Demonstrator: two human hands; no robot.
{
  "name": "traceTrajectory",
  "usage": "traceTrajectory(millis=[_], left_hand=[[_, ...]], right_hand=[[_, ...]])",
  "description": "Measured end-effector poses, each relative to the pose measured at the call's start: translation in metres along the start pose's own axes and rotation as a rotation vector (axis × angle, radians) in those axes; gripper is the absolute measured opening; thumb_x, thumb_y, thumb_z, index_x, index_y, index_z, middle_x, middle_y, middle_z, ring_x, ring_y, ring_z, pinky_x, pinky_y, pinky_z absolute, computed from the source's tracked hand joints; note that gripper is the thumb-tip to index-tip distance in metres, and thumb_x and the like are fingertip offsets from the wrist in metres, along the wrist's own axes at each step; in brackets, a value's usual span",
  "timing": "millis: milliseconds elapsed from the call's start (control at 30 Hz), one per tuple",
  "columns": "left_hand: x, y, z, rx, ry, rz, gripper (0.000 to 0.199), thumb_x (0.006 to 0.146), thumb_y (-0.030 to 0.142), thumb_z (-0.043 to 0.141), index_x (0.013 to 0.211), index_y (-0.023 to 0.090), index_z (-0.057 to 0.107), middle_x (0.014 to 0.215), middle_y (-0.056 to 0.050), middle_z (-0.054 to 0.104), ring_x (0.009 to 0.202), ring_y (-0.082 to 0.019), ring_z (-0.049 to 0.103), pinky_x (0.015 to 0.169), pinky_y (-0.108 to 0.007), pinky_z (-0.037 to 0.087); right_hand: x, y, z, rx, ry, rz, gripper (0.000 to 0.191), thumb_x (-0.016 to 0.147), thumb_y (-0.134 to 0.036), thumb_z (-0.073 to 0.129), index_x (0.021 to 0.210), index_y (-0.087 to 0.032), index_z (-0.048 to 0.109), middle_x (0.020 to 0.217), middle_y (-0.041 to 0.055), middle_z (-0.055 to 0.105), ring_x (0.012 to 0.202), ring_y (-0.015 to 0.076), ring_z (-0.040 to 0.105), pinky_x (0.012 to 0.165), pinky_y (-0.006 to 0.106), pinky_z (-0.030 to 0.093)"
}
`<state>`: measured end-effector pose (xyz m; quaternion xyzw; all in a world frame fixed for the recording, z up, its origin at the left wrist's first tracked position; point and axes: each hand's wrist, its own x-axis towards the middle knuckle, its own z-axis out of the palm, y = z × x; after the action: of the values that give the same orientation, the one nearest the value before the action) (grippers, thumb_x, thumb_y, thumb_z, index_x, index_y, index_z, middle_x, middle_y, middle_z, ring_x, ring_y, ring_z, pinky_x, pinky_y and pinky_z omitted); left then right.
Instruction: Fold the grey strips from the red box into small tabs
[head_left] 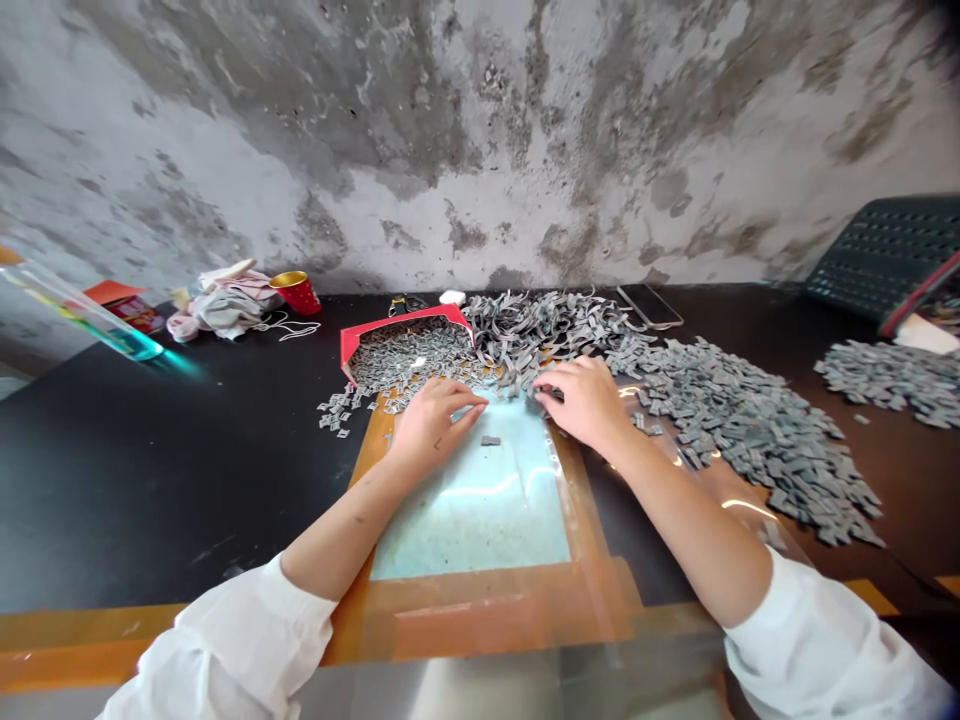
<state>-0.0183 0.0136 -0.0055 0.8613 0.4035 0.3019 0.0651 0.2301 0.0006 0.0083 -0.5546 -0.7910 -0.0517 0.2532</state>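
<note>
Grey scrap (535,403) at the right hand (586,400), outline indistinct.

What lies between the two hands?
In the head view: the pale blue sheet, one small grey piece on it, and the near edge of the grey pile.

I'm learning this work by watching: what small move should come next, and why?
Probably lower the left hand to the lone grey piece: it lies by itself on the blue sheet, nearer that hand than the right hand, which is by the strips. Whether either hand already grips something is hard to tell.
</note>
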Motion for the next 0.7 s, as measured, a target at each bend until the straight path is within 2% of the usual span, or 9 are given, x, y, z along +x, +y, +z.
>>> traceTrajectory(millis=[100, 233, 333, 433, 600, 700], left_hand=[[0.003, -0.011, -0.011, 0.036, 0.102, -0.053, 0.027, 0.092, 0.036, 0.05, 0.095, 0.021, 0.072, 0.096, -0.006, 0.068, 0.089, -0.02, 0.058, 0.086, -0.036, 0.04], [0.004, -0.043, -0.027, 0.116, 0.152, -0.078, 0.029, 0.091, 0.039, 0.05, 0.095, 0.02, 0.073, 0.094, -0.007, 0.068, 0.089, -0.021, 0.056, 0.086, -0.036, 0.039], [0.003, -0.068, -0.034, 0.065, 0.042, -0.001, 0.028, 0.088, 0.041, 0.054, 0.098, 0.024, 0.074, 0.095, -0.007, 0.067, 0.091, -0.021, 0.056, 0.087, -0.036, 0.039], [0.0, -0.082, -0.037, -0.011, -0.078, 0.056, 0.026, 0.086, 0.043, 0.058, 0.097, 0.027, 0.074, 0.096, -0.006, 0.067, 0.091, -0.02, 0.056, 0.087, -0.035, 0.039], [-0.004, -0.09, -0.045, 0.034, -0.148, 0.037, 0.027, 0.088, 0.043, 0.055, 0.1, 0.029, 0.074, 0.099, -0.006, 0.067, 0.092, -0.021, 0.054, 0.086, -0.035, 0.039], [-0.007, -0.099, -0.048, 0.078, -0.167, 0.002, 0.026, 0.083, 0.047, 0.06, 0.098, 0.031, 0.074, 0.099, -0.005, 0.067, 0.092, -0.022, 0.054, 0.085, -0.035, 0.039]], right_hand=[[-0.003, -0.004, 0.007, 0.044, -0.075, -0.088, 0.016, 0.079, -0.035, 0.069, 0.091, -0.026, 0.073, 0.089, 0.0042, 0.071, 0.087, 0.023, 0.051, 0.086, 0.04, 0.035], [-0.004, -0.001, 0.012, 0.118, -0.121, -0.158, 0.017, 0.075, -0.037, 0.073, 0.09, -0.028, 0.074, 0.087, 0.0043, 0.071, 0.084, 0.0235, 0.051, 0.083, 0.041, 0.035], [-0.003, 0.003, 0.011, 0.151, -0.13, -0.183, 0.013, 0.075, -0.036, 0.073, 0.086, -0.03, 0.075, 0.085, 0.0037, 0.071, 0.083, 0.0232, 0.051, 0.082, 0.042, 0.035], [-0.002, 0.002, 0.008, 0.123, -0.121, -0.216, 0.007, 0.08, -0.031, 0.069, 0.078, -0.03, 0.075, 0.08, 0.0027, 0.071, 0.079, 0.0216, 0.049, 0.082, 0.042, 0.034], [-0.001, -0.007, 0.006, 0.066, -0.078, -0.277, 0.016, 0.087, -0.027, 0.058, 0.08, -0.025, 0.073, 0.084, 0.0045, 0.07, 0.085, 0.0225, 0.049, 0.085, 0.041, 0.034], [-0.001, -0.013, 0.005, 0.045, -0.038, -0.267, 0.021, 0.091, -0.025, 0.05, 0.085, -0.021, 0.069, 0.088, 0.0072, 0.069, 0.087, 0.0235, 0.049, 0.086, 0.04, 0.035]])
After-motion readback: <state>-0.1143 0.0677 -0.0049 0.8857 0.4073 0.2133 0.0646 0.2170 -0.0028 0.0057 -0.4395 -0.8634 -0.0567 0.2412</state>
